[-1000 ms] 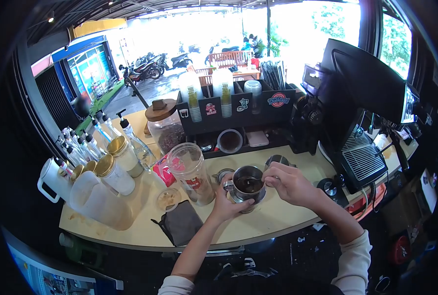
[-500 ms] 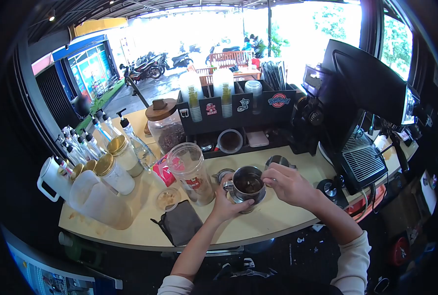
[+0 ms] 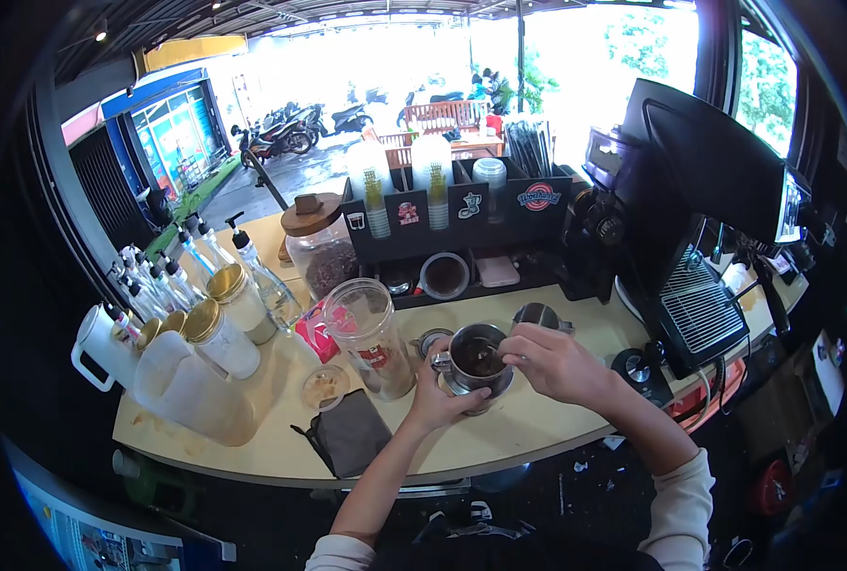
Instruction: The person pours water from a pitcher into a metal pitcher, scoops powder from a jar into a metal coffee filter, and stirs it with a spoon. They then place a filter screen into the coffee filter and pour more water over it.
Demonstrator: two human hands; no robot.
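Observation:
A metal coffee dripper [image 3: 469, 379], cup-shaped with a wide bottom rim and dark contents, stands over the near part of the counter. My left hand [image 3: 440, 397] wraps round its left side and base, thumb across the front. At the dripper's right rim is my right hand [image 3: 561, 362], its fingers pinched together. They seem to grip a thin metal stick or spoon handle [image 3: 497, 357] that dips into the cup; its end is not clear. Behind the right hand sits a metal cup [image 3: 535, 316]. A small round metal piece [image 3: 433, 339] lies left of the dripper.
Left of my hands stand a tall clear canister [image 3: 371, 328], a round lid [image 3: 326, 386] and a dark pouch [image 3: 352, 433]. Jars, pump bottles and a plastic pitcher [image 3: 195, 385] crowd the left. A black cup organizer [image 3: 452, 214] runs behind; an espresso machine [image 3: 699, 305] stands right.
My right hand has shifted slightly lower and nearer the dripper's opening, with its fingers over the right rim. My left hand holds the dripper in nearly the same spot.

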